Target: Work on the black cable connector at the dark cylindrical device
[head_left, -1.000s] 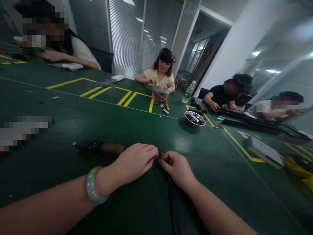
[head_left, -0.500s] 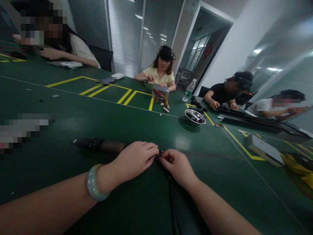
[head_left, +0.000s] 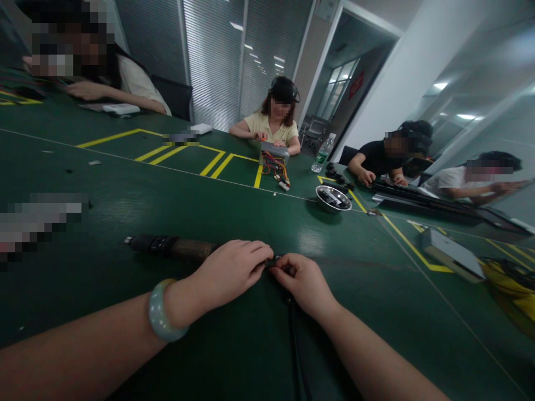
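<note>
Both hands meet over the green table (head_left: pixel 234 206) near the centre of the view. My left hand (head_left: pixel 236 270), with a pale blue-green bangle (head_left: pixel 161 312) on the wrist, is closed; its fingertips pinch something small and dark, mostly hidden. My right hand (head_left: pixel 307 284) is closed at the same spot, thumb and index finger together on a small dark part I cannot make out. Behind my left hand lies a dark cylindrical tool (head_left: pixel 167 247) with a metal tip pointing left. A black cable (head_left: pixel 296 340) runs from below my right hand toward the bottom edge.
A metal bowl (head_left: pixel 333 199) with dark pieces stands beyond my hands. Farther back are a bottle (head_left: pixel 323 154), a grey box with coloured wires (head_left: pixel 273 153) and several seated people. At the right lie a silver box (head_left: pixel 451 256) and a yellow bundle (head_left: pixel 512 289).
My left fingertips have shifted very slightly to the right. My right hand keeps almost the same place, and both stay closed.
</note>
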{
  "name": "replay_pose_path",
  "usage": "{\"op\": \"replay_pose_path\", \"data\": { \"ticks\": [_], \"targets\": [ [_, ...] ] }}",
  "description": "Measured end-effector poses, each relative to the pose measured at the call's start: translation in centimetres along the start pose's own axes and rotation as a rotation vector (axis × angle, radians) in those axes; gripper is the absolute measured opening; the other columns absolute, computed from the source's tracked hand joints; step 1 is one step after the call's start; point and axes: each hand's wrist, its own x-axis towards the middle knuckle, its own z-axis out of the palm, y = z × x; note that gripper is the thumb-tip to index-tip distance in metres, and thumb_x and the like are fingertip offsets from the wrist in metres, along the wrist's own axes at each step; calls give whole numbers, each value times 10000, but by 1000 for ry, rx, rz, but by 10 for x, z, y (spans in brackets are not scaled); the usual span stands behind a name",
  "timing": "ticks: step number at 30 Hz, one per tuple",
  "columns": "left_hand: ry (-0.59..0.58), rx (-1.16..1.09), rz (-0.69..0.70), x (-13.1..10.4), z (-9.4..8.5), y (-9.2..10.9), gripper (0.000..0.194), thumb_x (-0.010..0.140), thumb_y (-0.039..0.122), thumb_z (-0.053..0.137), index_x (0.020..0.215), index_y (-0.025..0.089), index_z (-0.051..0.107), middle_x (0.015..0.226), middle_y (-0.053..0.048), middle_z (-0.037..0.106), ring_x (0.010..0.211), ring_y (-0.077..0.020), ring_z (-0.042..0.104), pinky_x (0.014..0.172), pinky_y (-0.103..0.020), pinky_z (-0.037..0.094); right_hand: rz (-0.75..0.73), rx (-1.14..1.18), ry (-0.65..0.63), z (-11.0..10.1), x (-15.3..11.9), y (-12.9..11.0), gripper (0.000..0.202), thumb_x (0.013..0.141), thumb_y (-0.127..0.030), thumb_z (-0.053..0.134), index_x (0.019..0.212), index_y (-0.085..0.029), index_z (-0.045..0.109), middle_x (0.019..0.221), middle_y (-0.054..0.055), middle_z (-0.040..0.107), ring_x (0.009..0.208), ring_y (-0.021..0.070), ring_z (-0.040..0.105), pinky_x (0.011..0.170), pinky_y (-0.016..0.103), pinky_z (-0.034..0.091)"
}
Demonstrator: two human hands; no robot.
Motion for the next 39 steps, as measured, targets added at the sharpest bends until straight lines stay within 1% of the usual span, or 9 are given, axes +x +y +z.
{"op": "replay_pose_path", "data": {
  "ticks": [2, 5, 9, 13, 16, 21, 26, 34, 39],
  "targets": [
    [9, 6, 40, 0, 2, -2, 230, 890, 184, 577, 1099, 261, 635, 1224, -27, 645, 1062, -231, 630, 898, -410, 498, -2, 0, -2, 1, 0, 1, 77, 861, -283, 653, 839, -216, 683, 801, -1, 685, 726, 146, 615, 631, 227, 440],
    [25, 14, 61, 0, 3, -3, 170, 900, 195, 566, 1027, 242, 669, 1211, -34, 655, 1065, -223, 633, 918, -398, 494, 3, 6, 8, 2, 0, 1, 73, 858, -282, 656, 852, -218, 691, 795, -3, 687, 727, 146, 617, 643, 231, 442],
    [38, 8, 39, 0, 4, -3, 148, 895, 189, 571, 1010, 229, 655, 1178, -44, 663, 1058, -224, 637, 916, -391, 503, 0, -5, 9, -1, 0, -3, 68, 854, -267, 656, 826, -213, 687, 769, -8, 687, 712, 145, 619, 632, 230, 434],
    [14, -6, -4, 0, 3, -2, 156, 889, 177, 581, 1024, 231, 637, 1199, -42, 656, 1070, -231, 630, 928, -411, 500, -3, -15, 7, -2, 0, -5, 66, 848, -264, 662, 809, -215, 682, 766, -13, 684, 700, 142, 614, 623, 229, 427],
    [1, -4, -19, 0, 3, -1, 160, 892, 187, 584, 1040, 226, 630, 1211, -44, 651, 1077, -238, 625, 927, -425, 498, 3, 6, 0, -1, 0, -3, 68, 856, -274, 657, 823, -218, 678, 784, -12, 684, 709, 140, 614, 629, 228, 429],
    [-7, 8, 3, 1, 2, -1, 136, 908, 191, 566, 1018, 218, 642, 1163, -46, 664, 1074, -237, 623, 924, -418, 495, 8, 18, -6, 2, 0, 4, 80, 863, -296, 650, 854, -223, 682, 788, -7, 673, 710, 144, 605, 627, 233, 434],
    [-9, 21, 17, 1, 1, -1, 105, 919, 203, 560, 973, 207, 651, 1093, -51, 673, 1054, -230, 627, 909, -395, 497, 12, 23, -10, 1, -1, 3, 85, 866, -298, 647, 864, -220, 683, 796, 2, 675, 707, 147, 603, 623, 235, 437],
    [-9, 3, 0, 1, 2, -2, 111, 937, 230, 550, 974, 212, 652, 1069, -43, 679, 1024, -220, 634, 917, -389, 484, 13, 26, -18, 2, 0, 4, 87, 867, -291, 645, 860, -212, 682, 812, 6, 686, 739, 150, 617, 640, 230, 444],
    [-9, -5, -5, 1, 0, 0, 119, 941, 254, 538, 1000, 217, 635, 1089, -45, 676, 1018, -231, 633, 899, -406, 487, 16, 19, -8, 2, -1, 3, 79, 863, -287, 649, 851, -214, 675, 793, -2, 682, 723, 146, 614, 627, 226, 434]
  ]
}}
